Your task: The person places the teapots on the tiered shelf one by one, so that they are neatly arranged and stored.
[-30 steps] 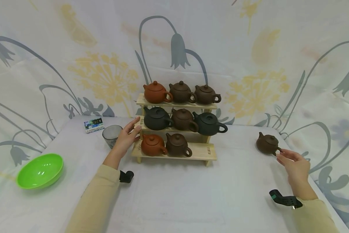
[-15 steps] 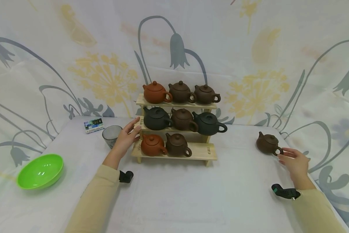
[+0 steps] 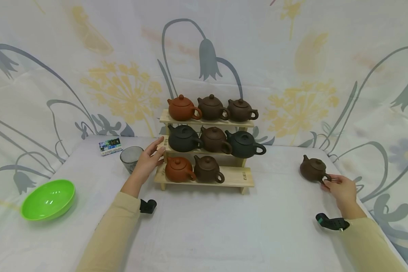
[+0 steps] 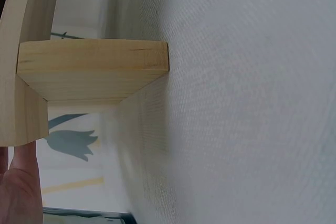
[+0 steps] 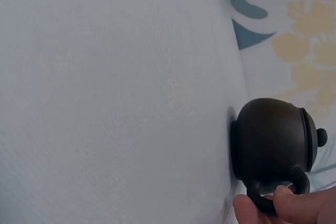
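Observation:
At the right of the head view, a dark brown teapot sits apart from the stand, its spout pointing away. My right hand pinches its handle; the right wrist view shows thumb and finger on the handle, with the pot's base at the cloth. A three-tier wooden stand is in the middle, bearing several small teapots in orange-brown, dark brown and black. My left hand touches the left end of its middle shelf with fingers extended. In the left wrist view, the wood partly hides those fingers.
A grey glass cup stands just left of my left hand, partly behind it. Farther left are a small patterned box and a bright green bowl. Floral cloth rises behind the white table.
My right hand has shifted slightly about the teapot's handle and now pinches it more closely. The left hand and the stand have stayed put.

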Demonstrator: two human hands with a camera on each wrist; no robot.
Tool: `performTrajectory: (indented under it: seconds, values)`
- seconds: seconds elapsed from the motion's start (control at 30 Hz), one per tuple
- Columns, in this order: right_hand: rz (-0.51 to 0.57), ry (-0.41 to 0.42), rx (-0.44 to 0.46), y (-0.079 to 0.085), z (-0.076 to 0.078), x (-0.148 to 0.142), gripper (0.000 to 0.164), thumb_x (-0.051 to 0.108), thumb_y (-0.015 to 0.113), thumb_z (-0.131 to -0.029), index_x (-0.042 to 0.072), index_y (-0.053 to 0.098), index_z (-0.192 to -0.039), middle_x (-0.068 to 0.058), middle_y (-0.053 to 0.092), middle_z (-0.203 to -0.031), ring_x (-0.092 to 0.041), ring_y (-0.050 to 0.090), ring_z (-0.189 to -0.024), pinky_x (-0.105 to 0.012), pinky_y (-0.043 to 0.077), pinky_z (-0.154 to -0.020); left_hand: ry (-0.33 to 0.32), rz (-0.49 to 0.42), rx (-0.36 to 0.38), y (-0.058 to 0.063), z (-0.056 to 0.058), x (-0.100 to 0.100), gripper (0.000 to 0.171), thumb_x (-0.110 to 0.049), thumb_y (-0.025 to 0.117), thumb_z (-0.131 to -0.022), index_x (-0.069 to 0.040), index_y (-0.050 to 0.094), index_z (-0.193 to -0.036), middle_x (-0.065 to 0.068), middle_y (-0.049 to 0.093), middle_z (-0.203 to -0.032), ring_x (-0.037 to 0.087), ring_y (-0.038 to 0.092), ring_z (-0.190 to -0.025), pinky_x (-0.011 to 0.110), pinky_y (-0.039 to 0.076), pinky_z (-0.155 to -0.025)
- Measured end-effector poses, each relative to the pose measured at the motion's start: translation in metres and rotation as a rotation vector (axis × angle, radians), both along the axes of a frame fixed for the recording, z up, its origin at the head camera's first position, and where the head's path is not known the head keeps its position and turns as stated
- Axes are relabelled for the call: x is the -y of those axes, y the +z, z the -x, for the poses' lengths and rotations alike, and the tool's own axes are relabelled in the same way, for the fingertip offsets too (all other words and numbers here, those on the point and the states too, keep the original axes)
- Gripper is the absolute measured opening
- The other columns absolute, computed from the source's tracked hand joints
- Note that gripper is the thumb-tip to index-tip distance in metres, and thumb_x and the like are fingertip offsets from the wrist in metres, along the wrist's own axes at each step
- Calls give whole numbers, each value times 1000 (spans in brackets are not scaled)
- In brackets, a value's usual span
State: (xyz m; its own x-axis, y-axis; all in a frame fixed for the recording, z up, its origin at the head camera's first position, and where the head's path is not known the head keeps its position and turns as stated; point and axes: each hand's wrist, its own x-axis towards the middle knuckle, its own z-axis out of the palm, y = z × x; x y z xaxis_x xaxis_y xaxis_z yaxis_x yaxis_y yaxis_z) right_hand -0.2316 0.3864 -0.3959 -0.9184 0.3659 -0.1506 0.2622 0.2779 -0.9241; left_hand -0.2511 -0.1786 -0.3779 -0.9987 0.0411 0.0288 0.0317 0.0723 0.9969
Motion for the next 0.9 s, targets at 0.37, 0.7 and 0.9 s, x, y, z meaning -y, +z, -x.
performTrajectory:
  seconds: [0.37, 0.7, 0.9]
  values:
    - [-5, 134, -17, 5, -21, 21, 42, -8, 54, -89, -24, 34, -123, 8, 57, -73, -3, 62, -63, -23, 56, -65, 7, -5, 3, -1, 0, 0, 55, -30, 50, -97, -21, 30, -148, 10, 15, -153, 29, 35, -130, 41, 39, -100]
    - [1, 241, -63, 4, -32, 41, 32, -2, 61, -88, -14, 49, -115, -5, 58, -87, -8, 65, -72, -28, 56, -71, 16, 0, 27, 2, -2, -1, 55, -29, 49, -97, -21, 29, -148, 10, 13, -153, 28, 33, -131, 40, 39, -100]
    - [-63, 361, -131, 27, -51, 71, 40, -3, 54, -92, -25, 39, -121, -12, 53, -94, -6, 64, -77, -32, 54, -77, 12, -5, 29, 2, -1, -1, 55, -29, 49, -98, -21, 29, -148, 10, 13, -153, 28, 33, -132, 40, 39, -101]
